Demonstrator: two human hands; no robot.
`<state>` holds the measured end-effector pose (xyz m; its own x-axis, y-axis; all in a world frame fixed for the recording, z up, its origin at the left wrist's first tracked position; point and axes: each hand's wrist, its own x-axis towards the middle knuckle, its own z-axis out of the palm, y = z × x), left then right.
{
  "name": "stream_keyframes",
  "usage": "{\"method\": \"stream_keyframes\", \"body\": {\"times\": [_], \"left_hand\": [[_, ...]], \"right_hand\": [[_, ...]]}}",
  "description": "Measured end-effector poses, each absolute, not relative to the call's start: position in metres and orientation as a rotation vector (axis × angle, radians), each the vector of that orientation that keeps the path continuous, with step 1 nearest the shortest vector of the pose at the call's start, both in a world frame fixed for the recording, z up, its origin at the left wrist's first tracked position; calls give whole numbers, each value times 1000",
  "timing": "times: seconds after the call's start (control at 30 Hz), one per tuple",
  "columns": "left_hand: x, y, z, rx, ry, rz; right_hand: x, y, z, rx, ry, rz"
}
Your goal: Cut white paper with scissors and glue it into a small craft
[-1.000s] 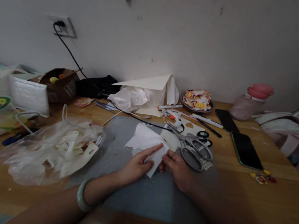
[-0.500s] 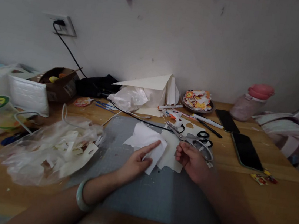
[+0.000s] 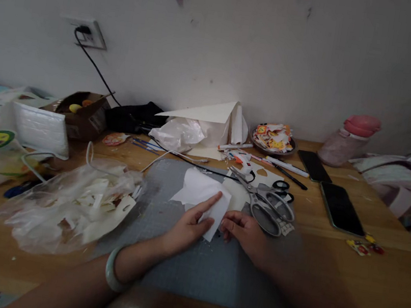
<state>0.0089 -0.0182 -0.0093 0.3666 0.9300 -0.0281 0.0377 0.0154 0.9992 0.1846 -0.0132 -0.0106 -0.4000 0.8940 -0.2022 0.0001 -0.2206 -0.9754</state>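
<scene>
A white folded paper (image 3: 200, 190) lies on a grey cutting mat (image 3: 189, 265) in the middle of the wooden table. My left hand (image 3: 189, 226) presses on the paper's near part, index finger stretched out over it, the other fingers curled. My right hand (image 3: 244, 230) rests just right of the paper, fingers curled against its near right corner; whether they pinch the paper is unclear. Grey-handled scissors (image 3: 265, 204) lie just beyond my right hand, apart from it.
A clear plastic bag of paper scraps (image 3: 67, 203) sits at the left. Two phones (image 3: 341, 208) lie at the right, with a pink bottle (image 3: 349, 134) behind. A plate of stickers (image 3: 273, 136), pens, a glue gun (image 3: 243, 162), a cardboard box (image 3: 80, 114) and a cable line the back.
My right hand, which had moved up toward the scissors half a second ago, has come back down to the paper's near right corner. My left hand stays on the paper.
</scene>
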Motion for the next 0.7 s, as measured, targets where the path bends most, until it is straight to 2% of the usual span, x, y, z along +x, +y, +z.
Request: {"method": "stream_keyframes", "body": {"times": [0.27, 0.5, 0.7], "left_hand": [[9, -20, -11, 1377, 932, 862], [8, -18, -8, 1384, 985, 949], [9, -19, -10, 1386, 972, 919]], "right_hand": [[179, -18, -12, -1075, -1362, 1678], [198, -3, 0, -1106, -948, 1714], [186, -15, -6, -1115, -1132, 1860]]}}
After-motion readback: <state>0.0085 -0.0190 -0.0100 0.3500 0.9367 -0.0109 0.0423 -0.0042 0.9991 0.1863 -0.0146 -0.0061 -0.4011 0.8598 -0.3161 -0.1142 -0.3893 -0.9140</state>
